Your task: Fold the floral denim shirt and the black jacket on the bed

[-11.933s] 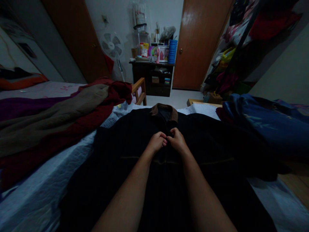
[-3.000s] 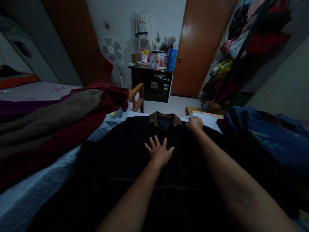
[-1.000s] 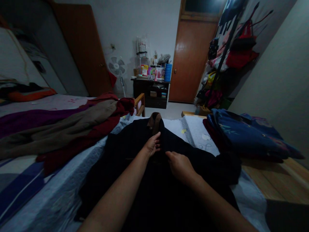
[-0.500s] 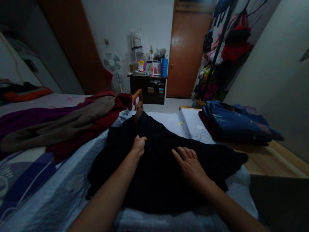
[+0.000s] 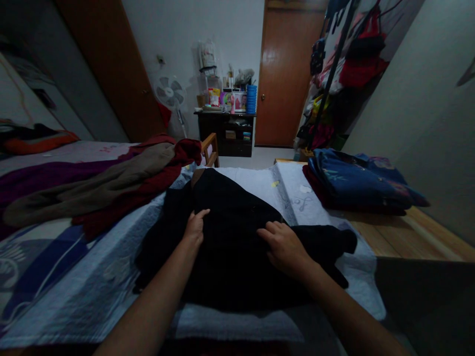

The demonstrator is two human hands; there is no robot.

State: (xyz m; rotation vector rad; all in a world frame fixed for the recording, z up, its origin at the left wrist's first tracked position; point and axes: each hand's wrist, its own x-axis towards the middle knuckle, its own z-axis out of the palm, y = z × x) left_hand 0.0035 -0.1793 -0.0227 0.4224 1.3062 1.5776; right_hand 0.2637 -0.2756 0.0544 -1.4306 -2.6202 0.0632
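A black garment (image 5: 230, 267) lies spread on the bed, with a brownish patch at its far end and what looks like a sleeve (image 5: 330, 240) reaching right. My left hand (image 5: 195, 228) is closed on the cloth left of the middle, its thumb and a finger pointing right. My right hand (image 5: 284, 244) has its fingers curled in and pinches the cloth near the right side. Folds and seams are hard to make out in the dark fabric.
Folded blue clothes (image 5: 359, 180) lie on dark red ones on a wooden ledge (image 5: 415, 237) at right. Brown-grey and red clothes (image 5: 111, 180) lie along the left. A pale blue sheet (image 5: 96, 277) covers the bed. Farther back stand a fan (image 5: 170, 93) and a dark cabinet (image 5: 213, 131).
My left hand has moved left with the cloth, and the garment's far end has shifted left and flattened. My right hand has gone from spread fingers to a pinch on the cloth.
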